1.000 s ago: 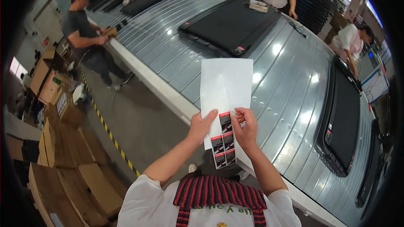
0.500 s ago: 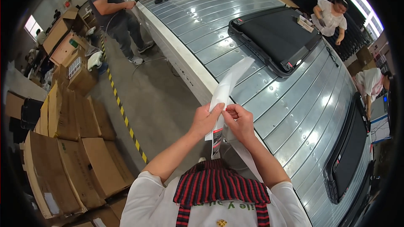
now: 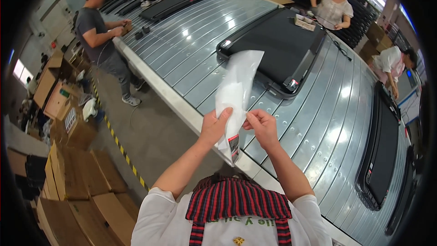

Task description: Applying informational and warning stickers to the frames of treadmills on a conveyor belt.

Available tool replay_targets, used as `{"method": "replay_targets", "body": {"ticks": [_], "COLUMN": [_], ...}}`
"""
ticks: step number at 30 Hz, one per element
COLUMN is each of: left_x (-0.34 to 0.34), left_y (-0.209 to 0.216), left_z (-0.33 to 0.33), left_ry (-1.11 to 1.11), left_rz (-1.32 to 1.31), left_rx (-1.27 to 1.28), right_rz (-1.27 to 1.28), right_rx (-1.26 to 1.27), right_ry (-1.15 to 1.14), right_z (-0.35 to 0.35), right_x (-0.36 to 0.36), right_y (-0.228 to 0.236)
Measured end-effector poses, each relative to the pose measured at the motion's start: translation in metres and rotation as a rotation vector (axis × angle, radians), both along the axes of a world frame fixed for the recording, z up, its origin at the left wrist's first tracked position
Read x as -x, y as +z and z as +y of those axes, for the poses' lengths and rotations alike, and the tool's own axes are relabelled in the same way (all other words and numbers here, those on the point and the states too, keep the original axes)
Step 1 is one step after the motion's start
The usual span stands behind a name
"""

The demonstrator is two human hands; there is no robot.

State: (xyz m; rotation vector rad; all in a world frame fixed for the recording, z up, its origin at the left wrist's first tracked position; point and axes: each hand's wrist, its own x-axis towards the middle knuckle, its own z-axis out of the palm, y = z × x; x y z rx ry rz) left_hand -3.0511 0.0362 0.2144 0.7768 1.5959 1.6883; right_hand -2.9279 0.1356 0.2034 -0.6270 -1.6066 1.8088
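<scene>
A translucent white plastic bag [image 3: 237, 75] with papers inside stands up between my hands over the edge of the roller table. A dark, red-edged printed piece [image 3: 233, 146] shows at the bag's lower end. My left hand [image 3: 215, 126] is closed around the bag's left side, thumb lying across its front. With thumb and forefinger pressed together, my right hand [image 3: 262, 127] pinches the bag's right edge. Beyond the bag lies a large flat black panel [image 3: 277, 41] in a frame.
Metal rollers [image 3: 298, 127] make up the long table top, with a pale side rail [image 3: 157, 82]. Another black panel [image 3: 381, 146] lies at the right. Cardboard boxes [image 3: 86, 173] are stacked at left beside yellow-black floor tape [image 3: 119, 145]. Other people work around the table, one [image 3: 98, 32] at far left.
The bag has come up and over the table edge with both hands, and its upper part is spread wider. My view has shifted, so the black panel sits further left.
</scene>
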Motion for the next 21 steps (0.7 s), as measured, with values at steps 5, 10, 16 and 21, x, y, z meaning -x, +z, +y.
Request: {"method": "replay_targets", "body": {"ticks": [5,10,16,21], "left_x": [0.04,0.039,0.056,0.059], "left_y": [-0.01,-0.014,-0.017,-0.02], "left_z": [0.06,0.128,0.195,0.229], "left_ry": [0.027,-0.356,-0.698,-1.051], "left_rz": [0.067,0.028,0.052,0.263], "left_rx": [-0.067,0.123,0.12,-0.095], "right_rz": [0.068,-0.519,-0.467,-0.646], "right_rx": [-0.124,-1.056,-0.982,-1.058], "right_ry": [-0.418,-0.546,-0.518,-0.659], "right_z": [0.052,0.057,0.076,0.091], "right_x": [-0.018,0.007,0.019,0.023], "right_y": [0.018,0.037,0.05,0.06]}}
